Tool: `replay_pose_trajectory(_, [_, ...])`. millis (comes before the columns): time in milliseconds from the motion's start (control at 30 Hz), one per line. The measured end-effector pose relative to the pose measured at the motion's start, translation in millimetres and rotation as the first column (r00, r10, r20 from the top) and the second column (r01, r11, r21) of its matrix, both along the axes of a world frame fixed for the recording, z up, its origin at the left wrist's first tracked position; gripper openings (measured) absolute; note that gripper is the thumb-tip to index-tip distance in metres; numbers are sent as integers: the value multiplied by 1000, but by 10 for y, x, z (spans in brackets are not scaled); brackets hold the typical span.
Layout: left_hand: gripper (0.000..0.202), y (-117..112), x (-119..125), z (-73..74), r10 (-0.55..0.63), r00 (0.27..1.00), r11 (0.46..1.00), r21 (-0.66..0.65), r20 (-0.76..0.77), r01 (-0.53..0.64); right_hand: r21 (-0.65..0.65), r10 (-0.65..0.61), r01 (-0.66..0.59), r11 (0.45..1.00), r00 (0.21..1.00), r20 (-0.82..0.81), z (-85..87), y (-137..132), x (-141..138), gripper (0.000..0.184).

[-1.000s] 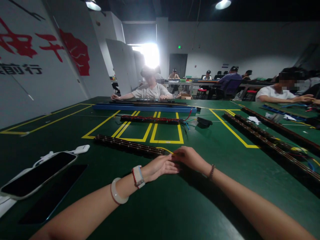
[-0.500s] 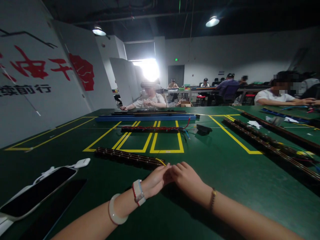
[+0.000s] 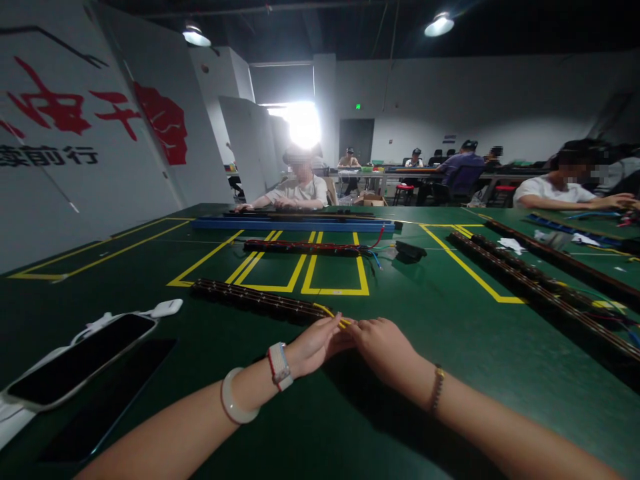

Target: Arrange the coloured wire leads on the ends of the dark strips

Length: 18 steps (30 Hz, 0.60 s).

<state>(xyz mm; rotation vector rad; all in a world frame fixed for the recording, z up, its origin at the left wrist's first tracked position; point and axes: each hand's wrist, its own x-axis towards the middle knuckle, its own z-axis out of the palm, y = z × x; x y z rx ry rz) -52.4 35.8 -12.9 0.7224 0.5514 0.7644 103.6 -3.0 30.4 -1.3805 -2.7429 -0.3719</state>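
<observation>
My left hand (image 3: 316,348), below a watch and a pale bangle, pinches a yellow wire (image 3: 326,310) between thumb and fingers. Close against it on the right, my right hand (image 3: 385,350) has its fingers curled at the same wire's end; the fingertips are partly hidden. The wire comes out of the right end of a long dark strip assembly (image 3: 255,299) with thin metallic lines along it, which lies on the green table (image 3: 280,427) just beyond my hands.
Further back lie a strip with red and blue wires (image 3: 305,247), a black part (image 3: 410,251) and a blue rail (image 3: 295,225). Long strips (image 3: 530,287) run along the right. At left are a phone (image 3: 85,360) and a dark flat panel (image 3: 115,400). A person (image 3: 297,190) sits opposite.
My hands have drawn slightly apart, and more of the yellow wire shows between them. The whole view has shifted a little upward. The person opposite has lowered their hands.
</observation>
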Motion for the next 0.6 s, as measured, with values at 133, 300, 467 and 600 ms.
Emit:
replay_pose_trajectory(133, [24, 2, -1, 11, 13, 1000, 999, -32, 2, -13, 50, -18, 20, 999, 999, -42, 186, 47, 98, 20])
replay_pose_trajectory(300, [22, -32, -2, 60, -7, 1000, 1000, -3, -5, 7, 156, 10, 3, 988, 997, -80, 131, 263, 272, 29])
replay_pose_trajectory(467, [14, -75, 6, 97, 17, 991, 999, 32, -132, -13, 82, 71, -70, 994, 997, -17, -157, 474, 349, 31])
replay_pose_trajectory(600, [17, -81, -21, 146, -7, 967, 995, 92, -255, 32, 48, 68, -67, 997, 998, -10, -293, 535, 326, 31])
